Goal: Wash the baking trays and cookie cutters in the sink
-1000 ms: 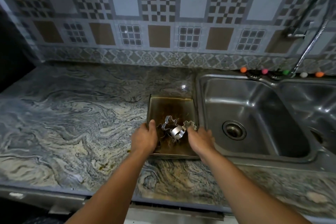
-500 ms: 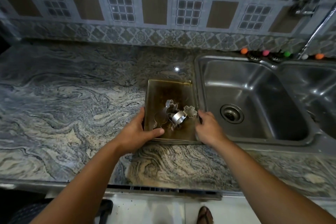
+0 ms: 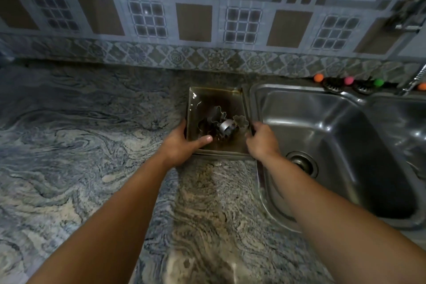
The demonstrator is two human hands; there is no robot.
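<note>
Right now the dark, stained rectangular metal baking tray (image 3: 215, 145) sits on the swirled grey stone bench (image 3: 92, 145), beside the steel sink (image 3: 345, 145), with shiny metal cookie cutters (image 3: 224, 122) piled inside. My left hand (image 3: 182, 145) and right hand (image 3: 261, 143) each grip a side rim. I judge the lift comes next: keep it level across.

Your left hand (image 3: 182, 145) shifted from tray (image 3: 215, 95) near edge to left rim, thumb now over floor. Your right hand (image 3: 261, 142) moved from near edge to right rim, beside sink (image 3: 345, 122). Cutters (image 3: 224, 122) slid slightly.
</note>
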